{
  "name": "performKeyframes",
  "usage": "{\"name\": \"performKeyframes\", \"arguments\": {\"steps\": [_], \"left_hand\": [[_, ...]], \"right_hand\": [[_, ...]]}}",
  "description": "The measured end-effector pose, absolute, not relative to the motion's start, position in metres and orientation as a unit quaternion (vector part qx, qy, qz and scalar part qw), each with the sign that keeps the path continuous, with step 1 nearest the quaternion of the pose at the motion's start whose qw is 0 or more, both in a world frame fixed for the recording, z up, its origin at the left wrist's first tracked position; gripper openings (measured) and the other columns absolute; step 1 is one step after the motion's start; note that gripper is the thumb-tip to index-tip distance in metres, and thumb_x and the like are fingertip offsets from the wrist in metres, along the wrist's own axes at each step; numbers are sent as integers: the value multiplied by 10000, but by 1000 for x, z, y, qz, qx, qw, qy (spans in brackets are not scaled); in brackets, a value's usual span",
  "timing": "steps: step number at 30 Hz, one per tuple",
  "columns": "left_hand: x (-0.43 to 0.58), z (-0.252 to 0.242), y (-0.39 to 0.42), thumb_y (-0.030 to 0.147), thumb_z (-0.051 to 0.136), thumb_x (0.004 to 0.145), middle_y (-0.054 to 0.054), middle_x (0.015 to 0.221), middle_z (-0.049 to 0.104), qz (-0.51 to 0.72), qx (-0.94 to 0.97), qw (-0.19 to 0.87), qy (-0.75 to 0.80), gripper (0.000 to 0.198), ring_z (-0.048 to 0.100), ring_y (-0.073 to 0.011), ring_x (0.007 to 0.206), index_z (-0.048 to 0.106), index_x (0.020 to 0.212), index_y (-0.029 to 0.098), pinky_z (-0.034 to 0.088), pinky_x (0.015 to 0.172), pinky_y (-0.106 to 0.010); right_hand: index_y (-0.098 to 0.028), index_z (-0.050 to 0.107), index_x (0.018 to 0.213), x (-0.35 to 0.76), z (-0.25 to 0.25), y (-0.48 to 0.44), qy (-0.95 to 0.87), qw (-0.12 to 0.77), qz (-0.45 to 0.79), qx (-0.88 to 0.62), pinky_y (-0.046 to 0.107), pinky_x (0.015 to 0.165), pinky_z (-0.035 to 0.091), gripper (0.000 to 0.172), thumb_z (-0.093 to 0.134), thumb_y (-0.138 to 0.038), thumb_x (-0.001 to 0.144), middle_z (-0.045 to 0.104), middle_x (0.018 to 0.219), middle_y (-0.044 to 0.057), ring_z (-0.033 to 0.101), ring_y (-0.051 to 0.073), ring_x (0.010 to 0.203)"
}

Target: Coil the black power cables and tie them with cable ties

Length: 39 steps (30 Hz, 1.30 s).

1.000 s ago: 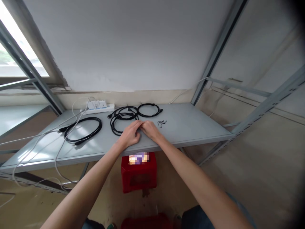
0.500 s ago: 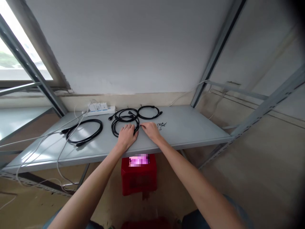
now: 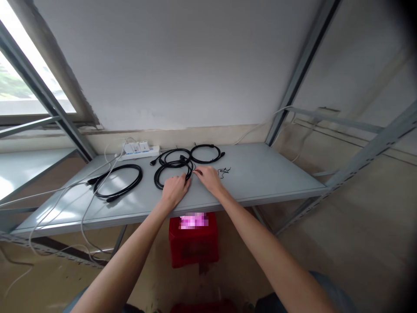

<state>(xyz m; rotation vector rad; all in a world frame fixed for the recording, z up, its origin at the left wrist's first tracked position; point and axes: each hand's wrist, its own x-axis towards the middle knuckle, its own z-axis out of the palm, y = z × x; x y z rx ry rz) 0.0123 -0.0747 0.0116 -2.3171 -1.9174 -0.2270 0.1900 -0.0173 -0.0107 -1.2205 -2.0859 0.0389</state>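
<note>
My left hand (image 3: 175, 189) rests on the shelf, its fingers closed on the near right side of a coiled black cable (image 3: 157, 178). Right beside that coil, my right hand (image 3: 208, 177) pinches a thin black tie at the coil's right edge; the fingers hide most of it. Several loose black twist ties (image 3: 224, 171) lie just right of this hand. Two more coiled cables lie behind: one (image 3: 169, 152) partly under the near coil, the other (image 3: 205, 162) farther right. A separate black cable coil (image 3: 141, 176) with thick plugs lies at the left.
A white power strip (image 3: 143, 153) with adapters stands at the back of the grey metal shelf (image 3: 260, 178). White cords (image 3: 85, 204) run across the shelf's left side and hang over its front edge. Below is a red stool (image 3: 194, 245). Metal posts (image 3: 301, 74) frame the shelf.
The view has shifted slightly, so everything sits a little farther right. The left fingers have curled more over the coil. The right hand stays pinched at the coil's edge.
</note>
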Motion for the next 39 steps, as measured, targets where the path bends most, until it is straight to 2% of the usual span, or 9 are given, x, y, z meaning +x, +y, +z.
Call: {"name": "performKeyframes", "arguments": {"steps": [4,11,15,19,24,28,32,35,39], "left_hand": [[12,9,-74,492,274,1082,-170,988,760,-78,-767,65,-633,503,736,-325,944,632,1219,167,484,821,-371],[12,10,-73,481,269,1081,-161,961,763,-85,-772,64,-626,477,743,-331,908,600,1243,179,491,794,-370],[13,12,-75,486,309,1073,-140,914,763,-97,-770,60,-628,485,746,-323,877,469,1408,172,494,790,-360],[13,14,-78,432,335,1071,-128,950,770,-109,-780,56,-613,581,749,-317,917,256,1592,187,498,803,-355],[12,16,-80,391,365,1067,-113,1006,770,-116,-785,58,-606,657,749,-299,947,128,1659,233,498,815,-340],[13,17,-80,384,372,1068,-107,1035,768,-123,-786,48,-604,629,750,-292,959,167,1650,258,494,828,-331],[13,18,-81,422,331,1082,-118,1010,769,-137,-783,41,-606,565,754,-294,946,248,1608,232,487,818,-324],[13,19,-82,411,228,1100,-112,960,773,-148,-776,30,-613,480,755,-295,899,347,1525,222,482,805,-333],[13,21,-84,330,195,1099,-129,1014,773,-123,-781,22,-612,401,748,-295,937,465,1368,207,471,814,-335]], "right_hand": [[-219,726,894,189,-9,-22,-824,352,-2,-444,263,673,358,236,587,-332,1047,736,865,45,648,182,788],[-216,674,973,187,-4,-30,-842,341,-11,-418,257,704,359,249,468,-283,1096,714,924,55,640,179,812],[-221,651,981,187,-2,-32,-840,339,-12,-423,267,710,373,225,457,-243,1092,701,907,49,640,186,794],[-219,667,975,188,-5,-29,-849,345,-13,-400,271,732,399,230,479,-287,1089,703,936,56,651,193,837],[-213,698,972,189,-9,-25,-848,350,-14,-397,273,722,404,270,495,-351,1086,708,920,60,651,197,835],[-208,713,930,189,-11,-23,-841,355,-27,-407,275,696,388,311,506,-384,1081,697,890,57,643,190,808],[-210,731,967,190,-10,-24,-841,348,-25,-414,268,707,391,276,533,-372,1072,707,911,56,649,182,815],[-213,733,1020,190,-7,-27,-845,337,-16,-415,265,723,398,248,543,-364,1069,726,948,61,663,187,857],[-231,728,1125,190,-6,-30,-844,346,-11,-411,270,745,417,238,537,-363,1071,745,1030,69,675,200,918]]}}
